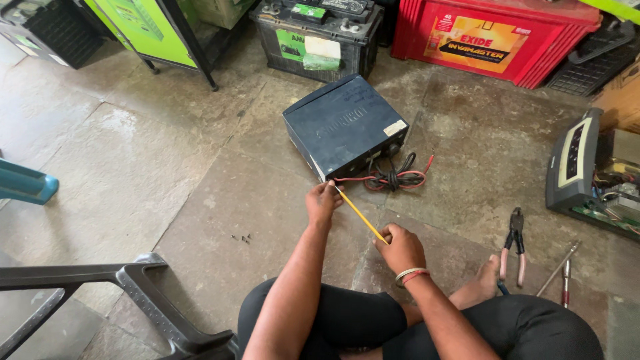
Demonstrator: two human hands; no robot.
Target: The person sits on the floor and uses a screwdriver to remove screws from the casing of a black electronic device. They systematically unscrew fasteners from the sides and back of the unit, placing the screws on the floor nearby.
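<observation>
- On the stone floor (167,153), straight ahead of the seated person, lies a dark blue metal box (343,125), flat on its widest face, its long axis running from near left to far right, one corner turned towards the person.
- Between the two hands stretches a yellow screwdriver (360,215); its long axis slants from upper left down to lower right, the tip end pointing up-left at the box's near edge, the handle end towards the person.
- Left hand (323,203) is curled at the tip end, fingers closed around the shaft just beside the box; the tip itself is hidden by the fingers, so whether it touches the box cannot be told.
- Right hand (401,249), with bangles on the wrist, is closed in a fist around the handle end, which is covered by the palm.
- A bundle of red and black cable (393,178) lies coiled just beside the box's near right side.
- Pliers with pink grips (513,245) rest on the floor to the right, near a bare foot (481,285); a thin metal rod (559,268) lies further right.
- Tiny dark screws (241,237) sit on the floor left of the hands, too small to count.
- A red battery (493,40) and a black battery (319,37) stand beyond the box, both cut off by the top edge.
- An opened grey device (577,170) is cropped at the right edge.
</observation>
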